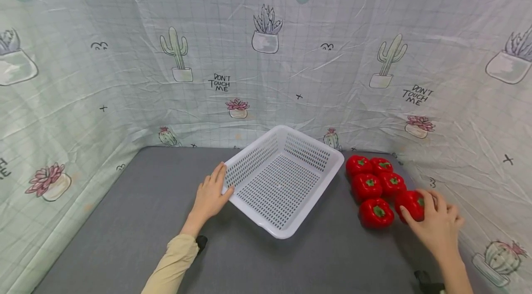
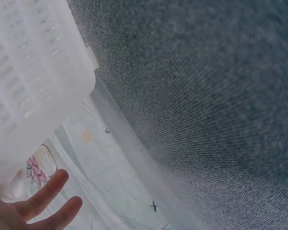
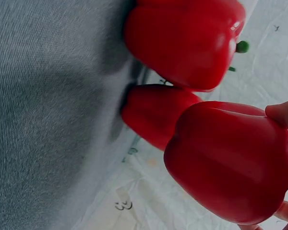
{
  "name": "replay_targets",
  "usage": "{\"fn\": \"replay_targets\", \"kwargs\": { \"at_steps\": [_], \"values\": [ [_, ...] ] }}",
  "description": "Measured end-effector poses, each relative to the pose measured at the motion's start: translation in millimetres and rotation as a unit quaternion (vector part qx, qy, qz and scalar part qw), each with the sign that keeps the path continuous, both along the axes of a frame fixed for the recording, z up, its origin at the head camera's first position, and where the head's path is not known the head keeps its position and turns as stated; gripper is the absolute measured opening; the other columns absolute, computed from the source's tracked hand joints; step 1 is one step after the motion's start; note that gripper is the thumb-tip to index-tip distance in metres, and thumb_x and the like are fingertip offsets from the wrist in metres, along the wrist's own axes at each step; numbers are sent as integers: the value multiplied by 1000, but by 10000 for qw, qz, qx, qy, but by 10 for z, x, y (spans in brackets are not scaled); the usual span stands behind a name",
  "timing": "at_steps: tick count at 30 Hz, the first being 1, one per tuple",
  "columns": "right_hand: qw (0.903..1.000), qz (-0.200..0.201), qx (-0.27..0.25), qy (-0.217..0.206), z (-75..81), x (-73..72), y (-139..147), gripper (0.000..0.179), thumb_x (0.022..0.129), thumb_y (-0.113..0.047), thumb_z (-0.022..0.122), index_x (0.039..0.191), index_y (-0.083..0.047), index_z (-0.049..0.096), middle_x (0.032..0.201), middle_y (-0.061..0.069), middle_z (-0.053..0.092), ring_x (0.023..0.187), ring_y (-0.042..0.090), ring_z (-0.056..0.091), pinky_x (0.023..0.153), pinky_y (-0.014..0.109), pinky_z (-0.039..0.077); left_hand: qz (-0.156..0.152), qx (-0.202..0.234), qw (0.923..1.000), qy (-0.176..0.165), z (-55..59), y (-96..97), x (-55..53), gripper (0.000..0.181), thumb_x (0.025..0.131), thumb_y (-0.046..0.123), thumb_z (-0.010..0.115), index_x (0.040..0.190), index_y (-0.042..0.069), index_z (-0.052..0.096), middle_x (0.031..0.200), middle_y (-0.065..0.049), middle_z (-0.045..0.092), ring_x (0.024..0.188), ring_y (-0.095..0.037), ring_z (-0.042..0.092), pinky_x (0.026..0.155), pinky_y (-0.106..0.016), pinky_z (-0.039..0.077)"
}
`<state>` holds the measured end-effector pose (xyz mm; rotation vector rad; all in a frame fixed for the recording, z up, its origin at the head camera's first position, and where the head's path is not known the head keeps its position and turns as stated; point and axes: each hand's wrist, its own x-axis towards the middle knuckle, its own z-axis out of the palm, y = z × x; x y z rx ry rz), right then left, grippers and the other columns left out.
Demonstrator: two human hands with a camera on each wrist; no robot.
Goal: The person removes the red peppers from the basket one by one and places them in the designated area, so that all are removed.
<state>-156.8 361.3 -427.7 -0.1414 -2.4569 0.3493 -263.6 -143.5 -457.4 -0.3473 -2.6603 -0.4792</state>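
At the left corner of a white perforated plastic basket point(image 1: 326, 197), my left hand point(image 1: 211, 195) holds the rim, the thumb over its edge. In the left wrist view, two of its fingers point(image 2: 48, 194) stretch out beside the basket wall point(image 2: 33, 72). On the right, my right hand point(image 1: 440, 222) grips a red bell pepper point(image 1: 409, 205) between thumb and fingers. This bell pepper point(image 3: 230, 163) looks raised off the table in the right wrist view. Several more red bell peppers point(image 1: 376, 214) stand close by in two rows, green stems up.
A dark grey cloth covers the table point(image 1: 332, 261). Behind and at both sides hangs a pale curtain point(image 1: 291, 72) printed with potted cacti, meeting the table's back edge. The bell pepper rows point(image 1: 366, 186) stand between the basket and the right-hand curtain.
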Motion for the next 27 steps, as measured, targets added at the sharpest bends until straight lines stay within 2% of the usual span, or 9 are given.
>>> {"fn": "replay_targets", "kwargs": {
  "at_steps": [6, 7, 10, 13, 14, 17, 27],
  "values": [
    [9981, -120, 233, -552, -66, -63, 85, 55, 72, -26, 67, 116, -4, 43, 117, 27, 36, 93, 53, 32, 64, 63, 21, -111, 199, 9996, 143, -19, -7, 5, 63, 83, 31, 54, 136, 3, 34, 141, -13, 34, 105, -41, 48, 75, -57, 40],
    [9975, -125, 269, -636, -79, -75, 96, 55, 72, -26, 67, 116, -4, 43, 117, 28, 35, 94, 53, 32, 63, 63, 21, -142, 171, 9994, 254, -78, -26, -35, 64, 85, 36, 51, 138, 6, 32, 143, -11, 32, 105, -40, 48, 75, -56, 40],
    [9959, -115, 287, -850, -107, -107, 122, 56, 73, -26, 66, 118, -3, 41, 115, 30, 35, 95, 54, 30, 64, 64, 20, -189, 189, 9989, 375, -78, -24, -27, 63, 85, 37, 49, 138, 6, 32, 142, -11, 33, 104, -41, 48, 73, -56, 40],
    [9944, -103, 279, -1012, -128, -135, 137, 57, 74, -27, 65, 118, -2, 40, 114, 32, 34, 95, 55, 30, 65, 66, 20, -117, 100, 9996, 228, -68, -20, -33, 64, 86, 37, 49, 138, 5, 31, 143, -11, 31, 106, -40, 48, 76, -55, 40],
    [9938, -105, 267, -1074, -136, -144, 141, 57, 75, -29, 65, 119, -2, 40, 114, 32, 34, 95, 55, 30, 65, 67, 19, -87, 123, 9998, 108, -5, 0, 7, 63, 85, 32, 53, 137, 3, 33, 142, -13, 33, 105, -40, 48, 76, -56, 40],
    [9918, -113, 239, -1251, -160, -166, 156, 57, 76, -32, 64, 118, -2, 40, 112, 33, 35, 95, 55, 30, 66, 69, 19, -24, 27, 10000, -65, 11, 2, 8, 64, 85, 32, 54, 137, 3, 32, 143, -12, 32, 107, -38, 48, 78, -54, 41],
    [9893, -18, 151, -1453, -263, -225, 217, 54, 77, -34, 63, 117, -4, 42, 108, 32, 37, 92, 54, 32, 64, 69, 18, -37, 76, 9999, -56, 35, 6, 23, 64, 84, 32, 55, 137, 3, 33, 142, -12, 33, 108, -38, 48, 78, -55, 41]
  ]
}}
